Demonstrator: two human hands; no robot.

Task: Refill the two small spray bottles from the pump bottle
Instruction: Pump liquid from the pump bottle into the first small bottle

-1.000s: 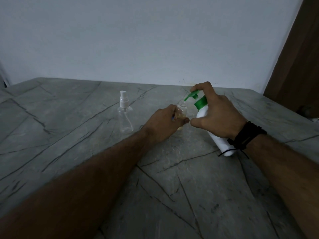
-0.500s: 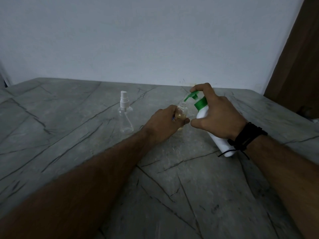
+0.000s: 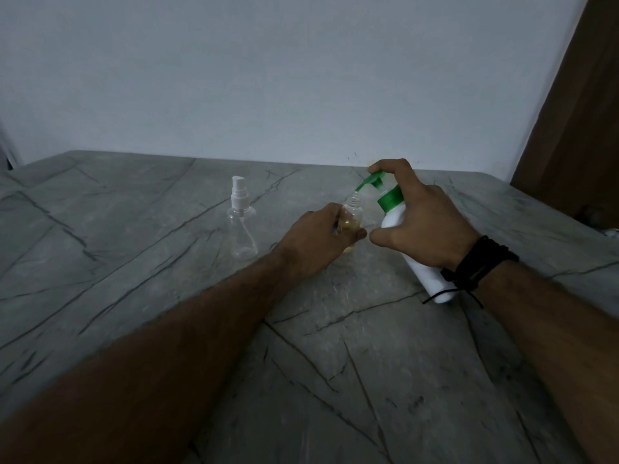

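Note:
My right hand (image 3: 422, 219) grips a white pump bottle (image 3: 417, 262) with a green pump head, tilted towards the left, its base near the table. My index finger lies on top of the green pump, and the green spout sits just over the open neck of a small clear spray bottle (image 3: 353, 211). That small bottle has no cap on and holds some yellowish liquid. My left hand (image 3: 318, 237) holds it upright on the table. A second small clear spray bottle (image 3: 242, 222) with its white sprayer on stands to the left, apart from both hands.
The grey marble table (image 3: 167, 296) with dark veins runs back to a plain white wall. A brown wooden panel (image 3: 576, 122) stands at the right edge. A small white object (image 3: 611, 232) shows beyond the table's right edge.
The green pump head has risen a little under my right index finger. Both bottles and my left hand have stayed in place.

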